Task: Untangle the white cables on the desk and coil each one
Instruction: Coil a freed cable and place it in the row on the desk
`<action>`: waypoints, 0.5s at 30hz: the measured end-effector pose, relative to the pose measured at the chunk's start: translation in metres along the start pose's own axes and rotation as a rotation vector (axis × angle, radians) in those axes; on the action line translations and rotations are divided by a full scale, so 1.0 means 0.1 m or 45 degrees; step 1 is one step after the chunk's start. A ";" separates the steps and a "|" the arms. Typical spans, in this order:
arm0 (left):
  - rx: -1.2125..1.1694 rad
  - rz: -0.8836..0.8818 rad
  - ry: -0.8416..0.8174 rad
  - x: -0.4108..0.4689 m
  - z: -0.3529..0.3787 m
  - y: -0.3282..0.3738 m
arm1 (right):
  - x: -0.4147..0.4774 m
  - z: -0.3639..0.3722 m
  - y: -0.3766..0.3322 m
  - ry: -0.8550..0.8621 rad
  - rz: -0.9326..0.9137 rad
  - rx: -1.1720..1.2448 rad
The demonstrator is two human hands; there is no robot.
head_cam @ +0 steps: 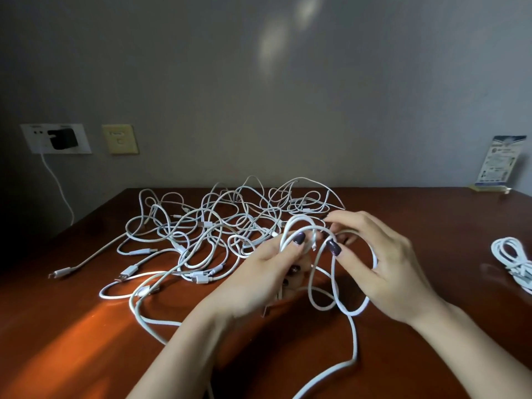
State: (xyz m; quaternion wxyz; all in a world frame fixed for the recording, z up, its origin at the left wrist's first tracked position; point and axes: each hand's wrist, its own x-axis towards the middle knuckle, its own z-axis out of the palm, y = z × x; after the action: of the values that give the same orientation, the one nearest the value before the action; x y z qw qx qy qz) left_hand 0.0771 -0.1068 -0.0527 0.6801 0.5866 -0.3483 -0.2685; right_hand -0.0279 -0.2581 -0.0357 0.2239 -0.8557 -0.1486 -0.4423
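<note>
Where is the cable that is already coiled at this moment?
In the head view, the coiled cable lies on the desk at the far right edge, to the right of the right hand and nearer than the leaflet stand.

This looks like a small office or a guest room; which one is hard to tell. A brown wooden desk (86,326) stands against a plain grey wall (259,96). The wall has a white socket plate (31,143) with a black charger (62,138) plugged in, and a yellow switch plate (120,139). A printed card (496,164) stands on the desk.
</note>
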 end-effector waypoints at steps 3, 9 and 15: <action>-0.009 0.036 -0.037 -0.03 -0.02 0.07 | 0.00 0.02 0.04 -0.047 0.048 -0.093; -0.265 0.128 0.084 -0.09 -0.03 0.24 | -0.05 0.05 0.12 0.065 0.128 -0.142; -0.647 0.173 0.215 -0.04 -0.16 0.31 | -0.05 0.06 0.24 0.186 0.296 -0.327</action>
State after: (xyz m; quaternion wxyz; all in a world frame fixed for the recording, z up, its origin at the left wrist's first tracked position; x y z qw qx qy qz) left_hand 0.0862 -0.0887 -0.0241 0.8485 0.3928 -0.2504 -0.2512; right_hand -0.0158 -0.2760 -0.0484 0.1727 -0.8543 0.0255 -0.4896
